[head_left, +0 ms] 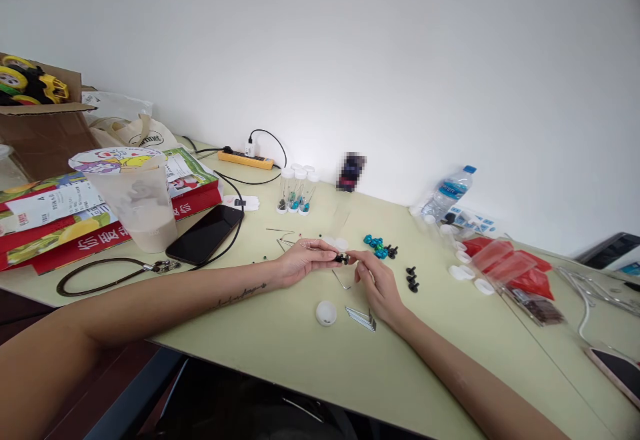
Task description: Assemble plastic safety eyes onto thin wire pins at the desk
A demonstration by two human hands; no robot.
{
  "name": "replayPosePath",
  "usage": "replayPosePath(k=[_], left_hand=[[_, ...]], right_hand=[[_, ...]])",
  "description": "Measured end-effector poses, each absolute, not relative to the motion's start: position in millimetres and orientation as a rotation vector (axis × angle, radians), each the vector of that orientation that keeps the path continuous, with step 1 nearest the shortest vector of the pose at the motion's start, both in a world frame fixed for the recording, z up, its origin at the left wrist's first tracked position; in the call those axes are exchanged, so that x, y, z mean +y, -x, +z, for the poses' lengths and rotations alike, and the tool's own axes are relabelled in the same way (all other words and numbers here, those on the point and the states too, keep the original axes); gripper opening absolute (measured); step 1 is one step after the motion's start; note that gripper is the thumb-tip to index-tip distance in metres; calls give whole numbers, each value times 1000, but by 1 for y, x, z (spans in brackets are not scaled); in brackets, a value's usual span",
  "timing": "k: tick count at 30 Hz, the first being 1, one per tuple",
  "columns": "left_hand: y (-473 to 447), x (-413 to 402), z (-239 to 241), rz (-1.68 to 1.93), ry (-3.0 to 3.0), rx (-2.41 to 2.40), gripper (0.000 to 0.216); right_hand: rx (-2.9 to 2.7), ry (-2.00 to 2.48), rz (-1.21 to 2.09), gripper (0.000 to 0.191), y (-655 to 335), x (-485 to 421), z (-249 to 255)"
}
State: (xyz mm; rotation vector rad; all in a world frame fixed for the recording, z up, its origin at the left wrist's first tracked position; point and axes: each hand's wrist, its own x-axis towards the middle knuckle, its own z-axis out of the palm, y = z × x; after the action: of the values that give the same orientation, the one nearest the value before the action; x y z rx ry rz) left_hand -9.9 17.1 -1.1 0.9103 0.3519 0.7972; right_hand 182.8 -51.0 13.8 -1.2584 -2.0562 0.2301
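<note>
My left hand (pixel 300 260) & right hand (pixel 376 281) pinch a tiny black screw (pixel 342 259) w/ fingers closed on it, just above tabletop (pixel 280 340).

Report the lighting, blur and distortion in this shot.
Head view: soft, even light, with the wall brightest at centre and only faint shadows on the table. Head view: the wide-angle lens bends the table's near edge. Head view: one dark object by the wall is pixelated. The small black part between the fingertips of the left hand and right hand is too small to resolve.
</note>
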Motion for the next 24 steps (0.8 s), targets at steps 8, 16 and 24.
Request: replayPosePath(k=[8,16,24], left_hand=[[11,17,-2,798,-908,345,23],[10,18,-2,796,-914,355,25],[10,18,-2,799,-916,354,23]], right_hand=[[-2055,1259,232,32,-183,-50,13],[-2067,1241,214,33,-182,-51,14],[-2062,1247,201,34,-182,-51,13]])
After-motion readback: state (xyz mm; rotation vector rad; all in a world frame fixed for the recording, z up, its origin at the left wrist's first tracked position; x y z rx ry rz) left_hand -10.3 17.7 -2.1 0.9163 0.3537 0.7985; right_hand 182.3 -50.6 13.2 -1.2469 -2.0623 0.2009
